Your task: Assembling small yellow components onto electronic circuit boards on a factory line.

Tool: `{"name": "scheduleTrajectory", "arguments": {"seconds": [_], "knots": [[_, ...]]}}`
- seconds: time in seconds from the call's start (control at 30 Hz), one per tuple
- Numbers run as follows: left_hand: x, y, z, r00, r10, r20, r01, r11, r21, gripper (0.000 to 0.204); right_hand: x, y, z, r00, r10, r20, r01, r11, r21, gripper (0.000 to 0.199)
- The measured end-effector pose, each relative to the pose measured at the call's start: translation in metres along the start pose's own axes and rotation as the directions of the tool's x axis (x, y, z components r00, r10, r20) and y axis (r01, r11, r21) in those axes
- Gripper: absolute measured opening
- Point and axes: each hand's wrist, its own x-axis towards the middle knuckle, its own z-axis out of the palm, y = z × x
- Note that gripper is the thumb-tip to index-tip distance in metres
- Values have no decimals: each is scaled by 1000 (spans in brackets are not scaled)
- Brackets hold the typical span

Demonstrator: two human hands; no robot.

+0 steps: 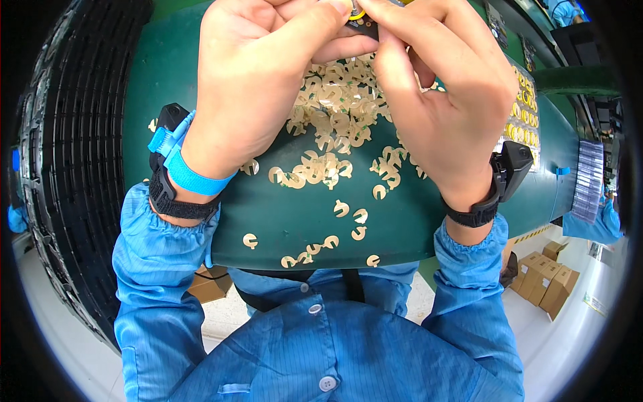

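Observation:
At the top edge of the head view, a small dark circuit board (365, 27) is held between both hands, partly cut off by the frame. A round part with a yellow rim (357, 12) sits on it. My left hand (261, 80) grips the board from the left, thumb on top and a finger beneath. My right hand (449, 87) is closed at the board's right side, thumb and forefinger pressed to it; the fingertips partly hide it. Below the hands, many pale slotted discs (335, 100) lie heaped on the green work surface (321, 238).
Stacked black trays (74, 134) stand along the left. At the right lies a clear tray of yellow-rimmed round parts (526, 110), with a stack of clear plastic trays (588, 181) beyond it. Cardboard boxes (544, 281) are on the floor at the right.

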Motion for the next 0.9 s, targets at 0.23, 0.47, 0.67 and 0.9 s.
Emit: {"name": "scheduleTrajectory", "arguments": {"seconds": [0.23,0.47,0.67,0.9], "knots": [[1,0,-6,1000,-14,-3,14,1000,12,28,3,6,0,992,-123,36,126,989,-73,15],[-1,-4,-5,993,100,-59,-83,969,234,30,-2,10,0,997,-40,-71,37,999,-37,16],[3,-7,-5,999,34,-18,-30,984,177,30,6,6,-5,785,589,192,-612,687,391,14],[7,-16,-10,976,-5,-216,106,882,460,43,59,69,-8,698,678,229,-703,709,43,24]]}}
